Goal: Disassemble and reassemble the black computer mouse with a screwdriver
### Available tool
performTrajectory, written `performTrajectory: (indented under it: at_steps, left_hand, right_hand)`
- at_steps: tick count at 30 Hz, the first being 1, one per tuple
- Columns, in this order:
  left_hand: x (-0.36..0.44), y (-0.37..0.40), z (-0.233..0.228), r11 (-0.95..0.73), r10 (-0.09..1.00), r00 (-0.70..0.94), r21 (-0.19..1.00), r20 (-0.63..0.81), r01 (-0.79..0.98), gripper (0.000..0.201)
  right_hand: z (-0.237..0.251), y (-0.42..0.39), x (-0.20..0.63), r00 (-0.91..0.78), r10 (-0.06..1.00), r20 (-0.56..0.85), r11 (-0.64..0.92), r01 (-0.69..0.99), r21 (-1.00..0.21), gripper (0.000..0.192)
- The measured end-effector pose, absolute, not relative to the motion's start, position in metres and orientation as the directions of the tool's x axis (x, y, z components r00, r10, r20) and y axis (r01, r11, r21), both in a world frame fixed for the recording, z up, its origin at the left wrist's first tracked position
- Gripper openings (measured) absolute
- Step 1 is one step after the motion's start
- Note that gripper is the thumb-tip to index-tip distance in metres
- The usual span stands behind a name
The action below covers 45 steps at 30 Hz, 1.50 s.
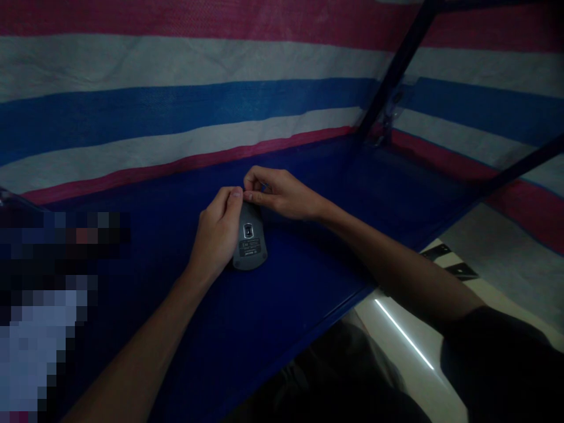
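Grey computer mouse (249, 239) lies upside down on the blue bench (286, 305), mid-surface, label side up; label text too small and dim to read. Left hand (218, 232) cups the mouse's left side, thumb at its front end. Right hand (275, 192) pinches narrow at the mouse's front edge, fingertips together; what it pinches is hidden. Lower-left corner is pixelated. Striped woven tarp (176, 94), pink, white and blue, backs the bench. Dark metal frame (399, 64) at right. Lighting is dim.
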<state>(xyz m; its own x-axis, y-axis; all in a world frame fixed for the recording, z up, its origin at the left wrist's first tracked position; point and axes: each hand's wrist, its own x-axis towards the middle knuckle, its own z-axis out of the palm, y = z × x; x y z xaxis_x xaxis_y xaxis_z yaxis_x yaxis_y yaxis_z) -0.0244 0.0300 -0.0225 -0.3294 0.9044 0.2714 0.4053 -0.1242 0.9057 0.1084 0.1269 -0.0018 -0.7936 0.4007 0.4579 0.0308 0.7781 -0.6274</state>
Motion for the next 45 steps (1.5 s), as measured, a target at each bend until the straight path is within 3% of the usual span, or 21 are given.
performTrajectory:
  at_steps: [11,40,45]
  left_hand:
    - [-0.0251,0.0292,-0.0202,-0.119,0.906,-0.3,0.861,0.298,0.495,0.027]
    - [-0.0242,0.0286,-0.0235,-0.131,0.901,-0.305,0.865,0.308,0.485,0.026]
    - [-0.0218,0.0275,-0.0246,-0.145,0.9,-0.297,0.861,0.319,0.487,0.027]
  right_hand:
    - [-0.0029,0.1255,0.1082,-0.796,0.405,0.451,0.762,0.022,-0.647,0.011]
    - [-0.0067,0.1229,0.1037,-0.77,0.422,0.479,0.755,0.005,-0.656,0.008]
    - [-0.0026,0.1256,0.1046,-0.781,0.495,0.381,0.611,0.0,-0.792,0.012]
